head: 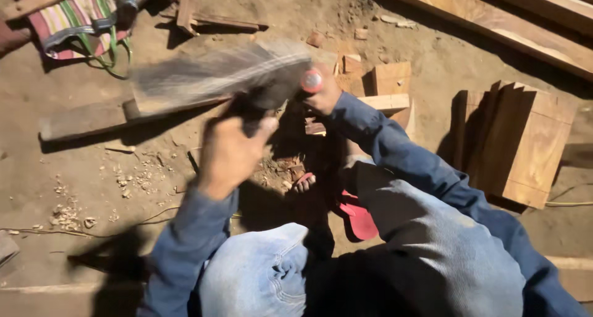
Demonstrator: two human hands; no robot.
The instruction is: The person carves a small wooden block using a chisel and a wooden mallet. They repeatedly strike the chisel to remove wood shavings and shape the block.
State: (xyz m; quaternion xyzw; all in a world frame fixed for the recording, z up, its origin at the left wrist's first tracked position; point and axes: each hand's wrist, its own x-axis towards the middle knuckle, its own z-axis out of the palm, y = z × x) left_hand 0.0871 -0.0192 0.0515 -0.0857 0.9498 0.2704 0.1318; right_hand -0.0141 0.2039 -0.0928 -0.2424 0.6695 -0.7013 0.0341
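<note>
A broad grey mallet head, streaked with motion blur, sits at eleven o'clock above the dirt floor. The left hand is closed around its dark handle, wrist raised. At twelve o'clock the right hand grips a red-capped chisel, arm stretched forward past stacked wooden blocks.

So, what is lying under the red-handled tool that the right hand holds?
Wood chips and dirt show there. The tool tip and the piece below are hidden in shadow.
</note>
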